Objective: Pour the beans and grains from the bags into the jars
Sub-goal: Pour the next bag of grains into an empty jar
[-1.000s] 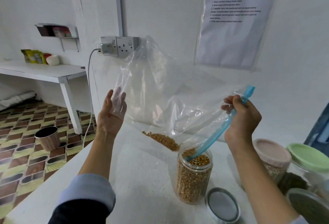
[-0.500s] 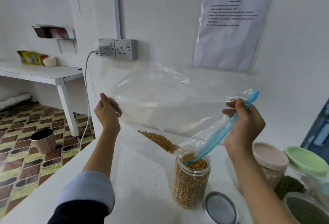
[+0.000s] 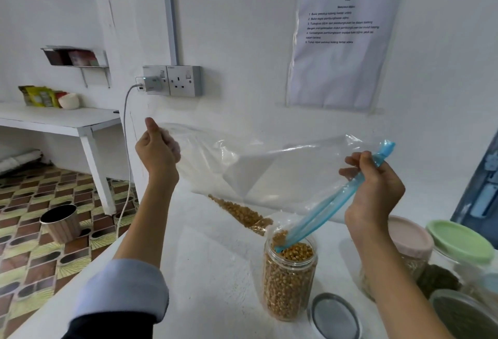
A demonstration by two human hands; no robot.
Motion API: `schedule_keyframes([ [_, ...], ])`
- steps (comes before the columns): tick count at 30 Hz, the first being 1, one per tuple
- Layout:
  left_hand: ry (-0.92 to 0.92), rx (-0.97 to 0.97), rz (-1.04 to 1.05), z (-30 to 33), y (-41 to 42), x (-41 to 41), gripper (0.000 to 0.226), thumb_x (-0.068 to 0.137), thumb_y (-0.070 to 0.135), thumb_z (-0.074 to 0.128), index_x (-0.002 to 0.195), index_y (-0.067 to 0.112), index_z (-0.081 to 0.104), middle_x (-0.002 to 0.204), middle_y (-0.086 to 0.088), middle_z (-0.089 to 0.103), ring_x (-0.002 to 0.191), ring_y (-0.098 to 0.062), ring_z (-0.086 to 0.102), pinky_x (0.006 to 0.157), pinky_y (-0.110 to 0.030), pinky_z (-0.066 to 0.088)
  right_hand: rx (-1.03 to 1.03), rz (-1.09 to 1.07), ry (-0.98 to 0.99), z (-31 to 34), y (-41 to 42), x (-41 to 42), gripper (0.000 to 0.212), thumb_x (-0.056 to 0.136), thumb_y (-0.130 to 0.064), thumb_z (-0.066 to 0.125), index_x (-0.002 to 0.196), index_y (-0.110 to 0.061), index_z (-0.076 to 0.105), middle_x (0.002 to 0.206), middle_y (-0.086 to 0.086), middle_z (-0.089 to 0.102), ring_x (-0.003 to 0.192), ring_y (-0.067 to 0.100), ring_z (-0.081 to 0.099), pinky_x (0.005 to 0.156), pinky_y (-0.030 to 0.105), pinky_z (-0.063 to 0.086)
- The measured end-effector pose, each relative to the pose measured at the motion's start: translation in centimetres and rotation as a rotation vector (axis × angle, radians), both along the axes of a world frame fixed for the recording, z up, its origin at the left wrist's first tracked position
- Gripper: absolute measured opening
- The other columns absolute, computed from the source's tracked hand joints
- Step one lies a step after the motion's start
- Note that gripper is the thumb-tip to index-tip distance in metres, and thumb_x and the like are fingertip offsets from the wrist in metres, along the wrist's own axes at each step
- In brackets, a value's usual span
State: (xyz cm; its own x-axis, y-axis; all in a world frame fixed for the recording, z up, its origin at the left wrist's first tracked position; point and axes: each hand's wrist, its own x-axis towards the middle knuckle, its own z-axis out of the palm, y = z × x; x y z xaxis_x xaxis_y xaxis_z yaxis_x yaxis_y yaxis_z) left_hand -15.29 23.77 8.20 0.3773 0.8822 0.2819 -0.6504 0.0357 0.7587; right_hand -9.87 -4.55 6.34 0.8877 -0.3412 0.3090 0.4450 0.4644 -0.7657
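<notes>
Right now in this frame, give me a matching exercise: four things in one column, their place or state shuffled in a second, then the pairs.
1. clear plastic zip bag
2. clear jar of yellow kernels
3. round metal lid
4. pink-lidded jar

A. closed, behind the right forearm
B. lying flat on the white table
C. held up by both hands
D. open, nearly full

Pairs: 1-C, 2-D, 3-B, 4-A

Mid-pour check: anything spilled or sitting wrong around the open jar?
No spill shows. The clear zip bag still holds a trail of kernels short of the jar; its lid lies alongside.
</notes>
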Motion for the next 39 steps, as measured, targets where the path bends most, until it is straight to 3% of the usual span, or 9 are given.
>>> schedule_keyframes([
  [13, 0.004, 0.017, 0.026, 1.4, -0.9, -0.5, 0.052, 0.102, 0.034, 0.038, 0.055, 0.012, 0.036, 0.037, 0.009, 0.030, 0.031, -0.008, 0.025, 0.035, -0.014, 0.018, 0.073, 0.049, 0.068, -0.5, -0.4, 0.2, 0.021, 0.093, -0.009, 0.057, 0.075, -0.014, 0.065, 0.060, -0.008, 0.068, 0.057, 0.006, 0.063, 0.076, 0.026, 0.055],
  [26, -0.003, 0.010, -0.035, 2.6, -2.4, -0.9, 0.052, 0.102, 0.035, 0.038, 0.055, 0.013, 0.033, 0.037, 0.009, 0.029, 0.032, -0.008, 0.024, 0.036, -0.015, 0.017, 0.105, 0.062, 0.112, -0.9, -1.3, 0.9, 0.018, 0.093, -0.007, 0.057, 0.076, -0.010, 0.064, 0.057, -0.006, 0.066, 0.055, 0.008, 0.062, 0.063, 0.021, 0.054],
  [39, -0.068, 0.028, -0.072, 4.8, -3.8, -1.2, 0.053, 0.101, 0.036, 0.040, 0.054, 0.013, 0.032, 0.037, 0.010, 0.027, 0.032, -0.007, 0.022, 0.035, -0.014, 0.017, 0.124, 0.366, 0.229, -1.8, -2.6, 3.3, 0.016, 0.094, -0.012, 0.053, 0.080, -0.009, 0.061, 0.069, 0.003, 0.064, 0.057, 0.014, 0.062, 0.060, 0.023, 0.051],
])
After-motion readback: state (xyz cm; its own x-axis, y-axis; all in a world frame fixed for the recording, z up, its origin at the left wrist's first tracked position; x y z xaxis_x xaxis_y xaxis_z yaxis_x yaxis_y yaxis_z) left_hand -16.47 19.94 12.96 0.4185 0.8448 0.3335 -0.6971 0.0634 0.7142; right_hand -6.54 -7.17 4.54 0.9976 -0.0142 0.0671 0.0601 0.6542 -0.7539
